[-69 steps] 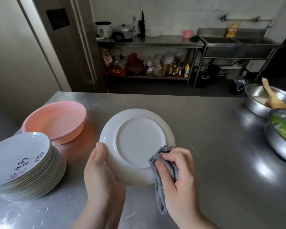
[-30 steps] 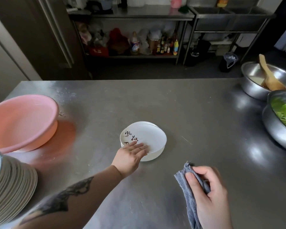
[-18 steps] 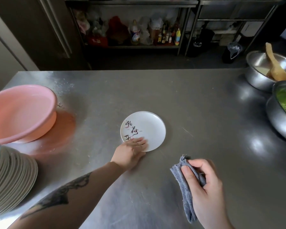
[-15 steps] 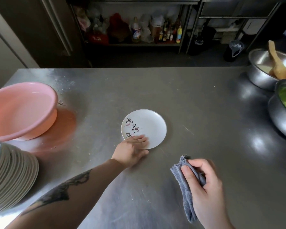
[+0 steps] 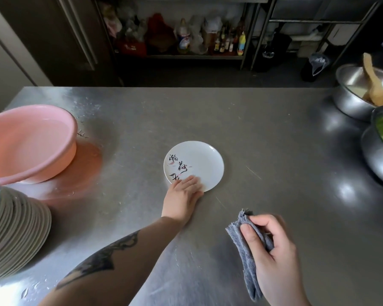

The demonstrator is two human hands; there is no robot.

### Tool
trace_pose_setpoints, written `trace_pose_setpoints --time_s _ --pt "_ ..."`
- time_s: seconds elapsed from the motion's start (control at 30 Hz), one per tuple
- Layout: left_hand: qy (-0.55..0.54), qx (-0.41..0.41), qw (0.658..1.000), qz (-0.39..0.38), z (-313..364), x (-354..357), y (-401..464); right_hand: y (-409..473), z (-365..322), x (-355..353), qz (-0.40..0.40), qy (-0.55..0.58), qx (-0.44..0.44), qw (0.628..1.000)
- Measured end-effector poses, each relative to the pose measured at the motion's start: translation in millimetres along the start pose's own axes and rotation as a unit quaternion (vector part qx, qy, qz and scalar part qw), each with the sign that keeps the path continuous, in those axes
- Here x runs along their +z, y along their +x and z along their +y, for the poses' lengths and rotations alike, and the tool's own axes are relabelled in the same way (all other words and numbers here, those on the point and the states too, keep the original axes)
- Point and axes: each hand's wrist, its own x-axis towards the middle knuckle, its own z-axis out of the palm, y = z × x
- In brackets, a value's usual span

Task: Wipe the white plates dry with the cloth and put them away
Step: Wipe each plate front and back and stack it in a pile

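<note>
Change: two seconds back I held this white plate [image 5: 195,164] up, underside to me, rubbing it with the cloth [image 5: 243,244]; now it lies face up, flat on the steel table [image 5: 274,140], set down in the last second.
Meaning: I judge this plate wiped and put down; the tall stack of plates [image 5: 16,230] at my left edge suggests plenty more to dry.
Plate: near the middle of the table, well apart from the stack and the pink basin [image 5: 27,142], painted characters on its left half.
Left hand [image 5: 181,195]: arm stretched forward, palm down, fingers straight and together, resting on the plate's near rim; nothing gripped, a flat press only.
Right hand [image 5: 272,259]: hangs low over the table near me, fingers and thumb curled round the folded grey cloth, its ends dangling below my palm.
Cloth: clear of the plate, touching nothing but my hand as far as I can tell.
Right edge: two steel bowls [image 5: 354,93], one with a wooden spoon [image 5: 376,85], the nearer with greens.
Next, as I judge it: lift my left hand off and reach for the stack.
</note>
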Motion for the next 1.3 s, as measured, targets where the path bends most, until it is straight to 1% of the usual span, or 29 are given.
trace_pose_setpoints --time_s 0.1,0.2,0.27,0.33,0.37,0.53,0.63,0.77,0.9,1.0,1.13,1.23,1.3 --pt "0.006 -0.003 1.000 0.006 1.5 0.6 1.6 -0.1 0.6 -0.9 0.003 0.000 0.001 1.000" --pt "0.002 -0.019 1.000 -0.010 1.4 1.0 3.7 -0.2 0.9 -2.3 0.001 -0.009 -0.005 1.000" --pt "-0.014 -0.054 0.998 -0.043 1.3 -0.3 2.7 -0.6 0.5 -2.7 0.000 -0.007 -0.005 1.000" --pt "-0.038 -0.107 0.991 -0.075 3.6 -5.3 0.0 -0.4 0.6 -2.5 -0.002 -0.005 -0.006 1.000" --pt "-0.049 -0.134 0.987 -0.074 6.7 -10.0 -2.2 -0.2 0.7 -2.4 -0.003 -0.005 -0.010 1.000" --pt "-0.085 -0.263 0.961 0.011 33.8 -52.2 -23.1 7.2 -1.1 -0.1 -0.022 0.002 -0.024 0.999" --pt "-0.071 -0.294 0.952 0.039 49.3 -91.2 -48.9 13.2 -10.9 6.8 -0.060 0.024 -0.047 0.997" --pt "-0.002 -0.326 0.943 0.057 67.9 -138.1 -101.5 14.3 -16.1 22.4 -0.146 0.020 -0.085 0.985" --pt "0.026 -0.399 0.907 0.134 76.2 -184.6 -153.2 6.4 -28.5 55.4 -0.212 0.019 -0.134 0.968" --pt "0.051 -0.443 0.879 0.171 73.0 -217.8 -184.1 -6.0 -44.9 84.9 -0.245 0.025 -0.156 0.957" --pt "0.067 -0.450 0.858 0.239 54.6 -263.9 -206.1 -27.7 -70.9 127.9 -0.274 0.032 -0.190 0.942" --pt "0.084 -0.429 0.855 0.280 28.3 -296.5 -212.3 -40.3 -89.5 167.5 -0.280 0.034 -0.201 0.938" --pt "0.088 -0.406 0.858 0.301 6.8 -318.1 -215.9 -51.1 -104.3 194.5 -0.270 0.042 -0.205 0.940"
